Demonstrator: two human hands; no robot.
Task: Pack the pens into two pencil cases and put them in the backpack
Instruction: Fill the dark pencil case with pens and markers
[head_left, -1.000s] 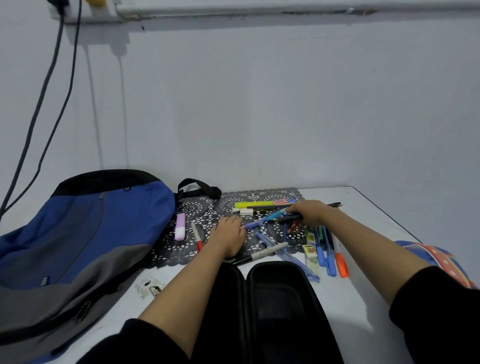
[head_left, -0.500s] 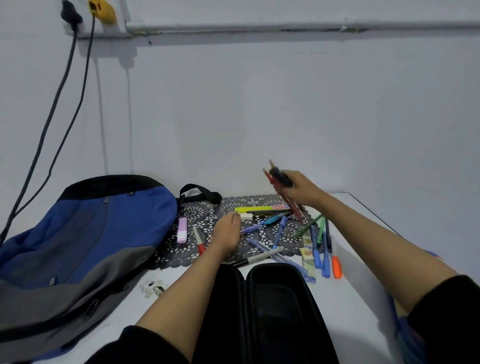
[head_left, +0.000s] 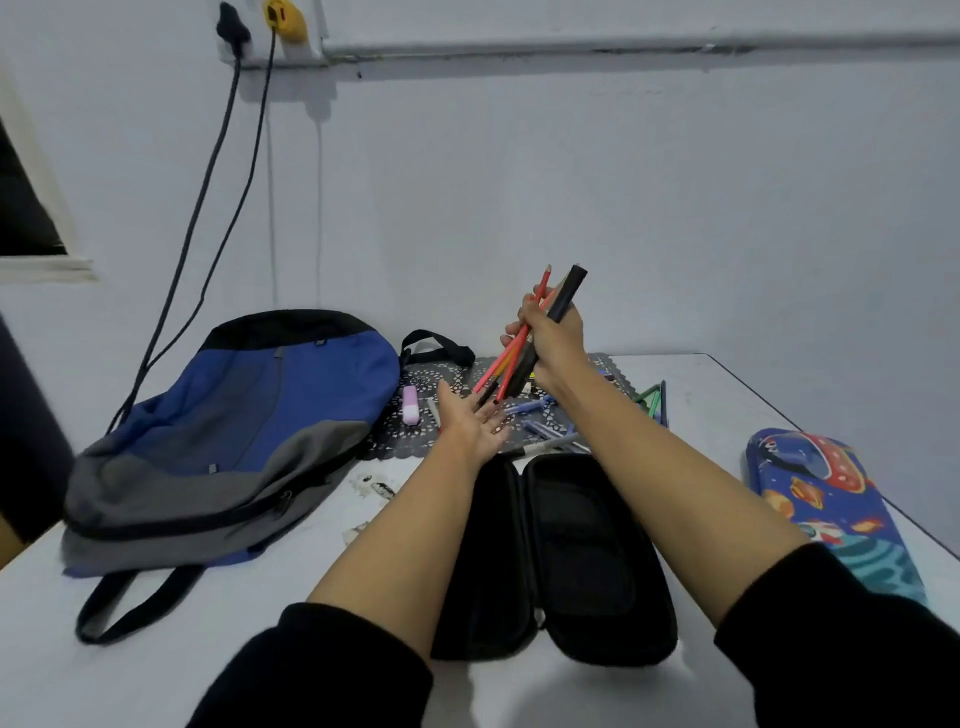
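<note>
Red and orange pens with a thick black marker form a tilted bundle, grasped by the fingers of the right hand above the counter. Just under its lower ends, the left hand lies released, palm up.

worn: we wear a black top | left sleeve: plain black cloth; its edge sits near our elbow | right sleeve: same black; forearm bare below it | left hand, right hand: both bare

right hand has raised the pens off the mat; left hand opened beneath them
</note>
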